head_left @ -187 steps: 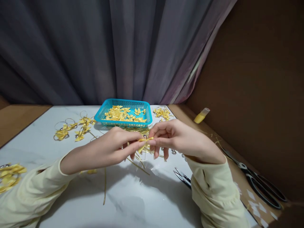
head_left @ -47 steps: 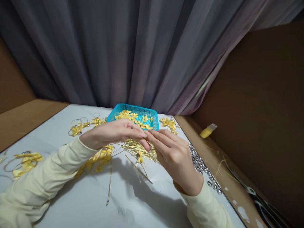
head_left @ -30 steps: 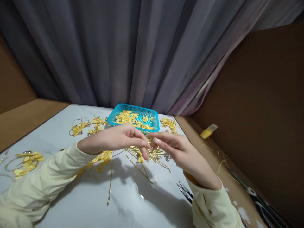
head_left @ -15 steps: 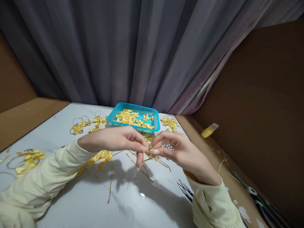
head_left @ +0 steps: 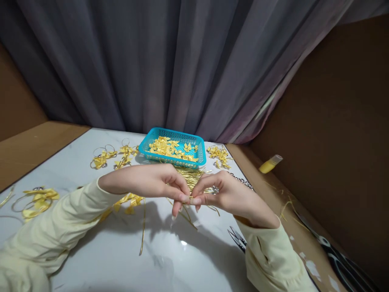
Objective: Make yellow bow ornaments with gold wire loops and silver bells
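Over the middle of the table, my left hand and my right hand meet thumb to thumb. Both are closed in a pinch on a small piece of gold wire, mostly covered by the fingertips. Behind the hands lies a bundle of gold wires, with some loose strands poking out below. A blue plastic basket holds yellow ribbon bows. Silver bells show partly behind my right hand. More yellow bows lie beneath my left forearm.
Bows with wire loops lie at the left. Thread snips rest by my right sleeve. Large scissors and a yellow-filled tube are on the cardboard ledge at right. A grey curtain hangs behind the table.
My hands have lowered slightly and drawn closer together, so less of the gold wire shows between the fingertips. More silver bells now show behind my right hand.
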Tool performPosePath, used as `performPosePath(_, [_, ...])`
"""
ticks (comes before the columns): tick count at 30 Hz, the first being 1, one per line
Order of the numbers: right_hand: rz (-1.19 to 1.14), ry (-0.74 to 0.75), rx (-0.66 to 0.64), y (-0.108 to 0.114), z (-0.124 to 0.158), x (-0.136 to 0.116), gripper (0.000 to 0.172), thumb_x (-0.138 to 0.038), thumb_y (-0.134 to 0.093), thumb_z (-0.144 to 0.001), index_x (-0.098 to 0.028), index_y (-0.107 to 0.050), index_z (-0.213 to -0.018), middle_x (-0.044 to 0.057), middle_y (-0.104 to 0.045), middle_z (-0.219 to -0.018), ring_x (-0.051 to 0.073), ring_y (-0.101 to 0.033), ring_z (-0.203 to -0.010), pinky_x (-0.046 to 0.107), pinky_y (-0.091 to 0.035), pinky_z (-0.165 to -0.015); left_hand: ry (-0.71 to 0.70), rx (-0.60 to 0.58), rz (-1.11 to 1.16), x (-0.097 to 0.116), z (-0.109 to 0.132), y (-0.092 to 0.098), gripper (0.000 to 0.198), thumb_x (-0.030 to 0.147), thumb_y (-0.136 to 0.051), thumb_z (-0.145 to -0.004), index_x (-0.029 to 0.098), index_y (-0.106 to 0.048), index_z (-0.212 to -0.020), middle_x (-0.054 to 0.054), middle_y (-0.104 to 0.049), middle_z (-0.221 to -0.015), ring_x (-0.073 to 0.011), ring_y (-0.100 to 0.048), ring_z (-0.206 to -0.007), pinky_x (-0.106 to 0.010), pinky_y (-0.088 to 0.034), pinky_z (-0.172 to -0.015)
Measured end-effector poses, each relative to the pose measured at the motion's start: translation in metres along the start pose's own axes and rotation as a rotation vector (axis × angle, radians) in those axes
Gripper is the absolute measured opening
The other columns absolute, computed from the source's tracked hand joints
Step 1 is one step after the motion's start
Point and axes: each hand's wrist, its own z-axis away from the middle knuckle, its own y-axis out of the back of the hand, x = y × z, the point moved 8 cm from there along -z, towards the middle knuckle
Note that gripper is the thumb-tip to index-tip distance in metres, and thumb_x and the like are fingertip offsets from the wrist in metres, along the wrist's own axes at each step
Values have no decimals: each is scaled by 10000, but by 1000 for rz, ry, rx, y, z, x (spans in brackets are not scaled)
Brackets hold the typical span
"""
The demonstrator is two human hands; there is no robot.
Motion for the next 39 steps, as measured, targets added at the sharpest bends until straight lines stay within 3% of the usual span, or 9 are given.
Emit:
performPosePath(6, [271,121,-59,-13,-1,-5,108,-126,-623,-770,-154,-719,-730,18,-661,-638,120,-582,-644,229,-433,-635,31,-47,-128,-3,-3,-10,246,213,-467,-877,142,-664,-750,-3,-665,-668,-108,-541,-623,-187,-354,-566])
performPosePath(10, [359,161,-107,-20,-1,-6,124,-101,-617,-767,-155,-724,-734,21,-659,-624,125,-574,-660,232,-423,-648,18,-109,-156,-2,-3,-16,228,185,-461,-878,149,-676,-812,-8,-685,-718,-116,-570,-668,-184,-383,-611])
performPosePath(15, [391,179,-48,-12,2,-10,144,-91,-598,-770,-160,-722,-742,15,-648,-619,119,-558,-638,234,-420,-637,11,-26,-185,-5,-1,-3,174,249,-544,-847,197,-678,-944,-20,-694,-940,-148,-595,-863,-196,-404,-720])
performPosePath(30, [447,166,-41,-14,1,-5,155,-103,-582,-782,-150,-730,-771,28,-664,-635,116,-548,-627,239,-395,-636,-6,2,-161,0,-3,-4,229,208,-497,-864,172,-691,-748,-14,-686,-741,-161,-594,-827,-220,-389,-740])
performPosePath(39, [432,164,-45,-14,2,-6,190,-124,-540,-815,-173,-720,-775,26,-651,-653,123,-537,-660,253,-381,-655,-51,10,-169,0,-3,-5,222,276,-515,-860,189,-719,-849,-24,-694,-869,-144,-595,-780,-210,-396,-701])
